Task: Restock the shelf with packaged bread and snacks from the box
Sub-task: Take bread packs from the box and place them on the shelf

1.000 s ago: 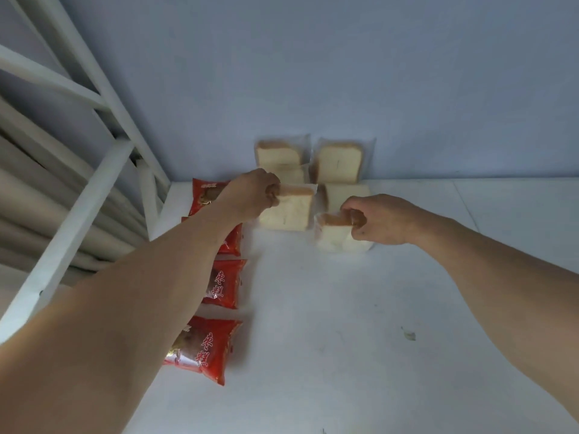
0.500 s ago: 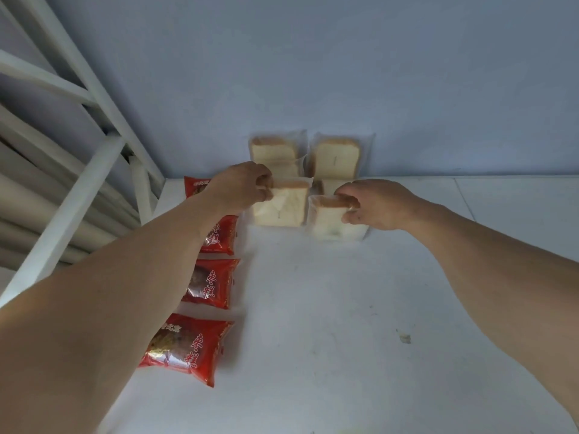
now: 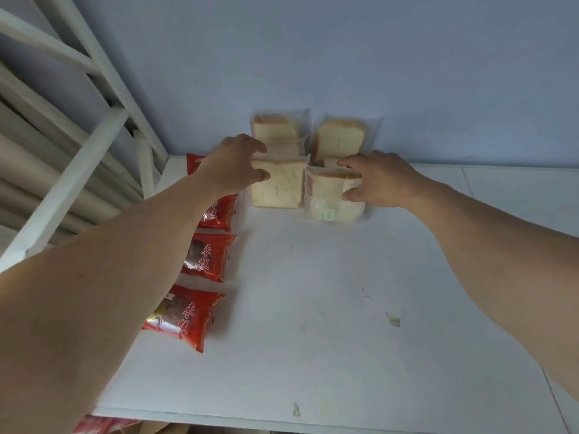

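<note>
On the white shelf (image 3: 313, 308), the left hand (image 3: 233, 166) has spread its fingers off the front-left bread pack (image 3: 277, 184); the right hand (image 3: 380, 180) now loosely touches the front-right bread pack (image 3: 329, 195). Red snack packs (image 3: 208, 256) line the left edge; the front stays open.

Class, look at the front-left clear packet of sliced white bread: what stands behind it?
Behind the front-left clear packet of sliced white bread stand two more clear bread packets, the rearmost against the blue wall. Their lower parts are hidden by it and the left hand.
</note>
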